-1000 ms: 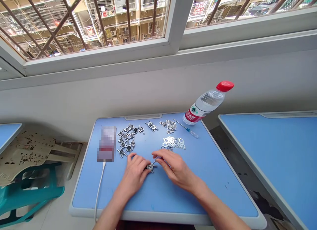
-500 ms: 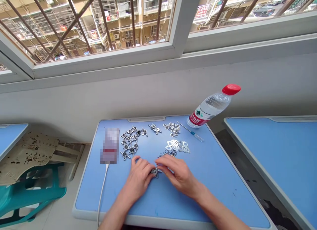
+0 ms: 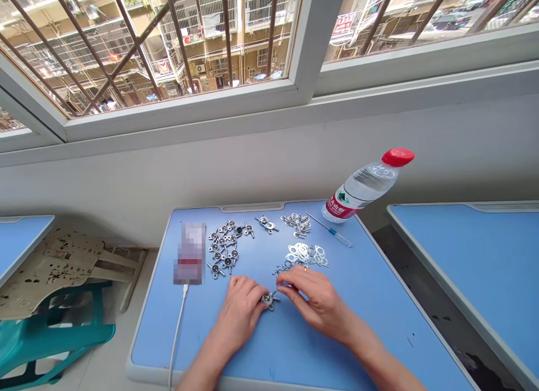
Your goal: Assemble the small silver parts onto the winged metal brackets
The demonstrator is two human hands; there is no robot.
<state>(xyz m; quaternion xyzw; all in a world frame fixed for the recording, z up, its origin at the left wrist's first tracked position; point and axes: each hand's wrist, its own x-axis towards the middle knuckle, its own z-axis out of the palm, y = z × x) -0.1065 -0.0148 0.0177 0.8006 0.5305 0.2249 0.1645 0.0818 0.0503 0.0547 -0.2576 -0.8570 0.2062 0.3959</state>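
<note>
- The left hand (image 3: 240, 311) and the right hand (image 3: 316, 304) are working close together low on the desk, almost meeting, with a small cross-shaped metal piece (image 3: 268, 299) between them.
- The left fingertips (image 3: 257, 293) are pressing on that piece from 9 o'clock, and the right fingertips (image 3: 281, 290) are pinching it from 3 o'clock, so both hands are clamped on it just above or on the desktop; I cannot tell which.
- A blue school desk (image 3: 160, 335) is carrying everything, and the piece is sitting near its front middle.
- Dozens of similar cross-shaped pieces with dark round centres (image 3: 223, 248) are lying in a loose group at 11 o'clock from the hands.
- One more such assembly (image 3: 266, 224) is lying alone at 12 o'clock, near the desk's back edge.
- Flat aluminium can tabs (image 3: 306, 255) are lying in a heap at 1 o'clock, and a tangle of tab rings (image 3: 297, 225) is sitting behind them.
- Tiny metal bits (image 3: 286, 269) are scattered just beyond the right fingers.
- A small blue-handled screwdriver (image 3: 329, 230) is lying at 1 o'clock, beside a red-capped water bottle (image 3: 362, 188) that is leaning over the back edge.
- A blurred phone (image 3: 189, 253) is lying at 10 o'clock, with a white cable (image 3: 179, 335) trailing off the front.
</note>
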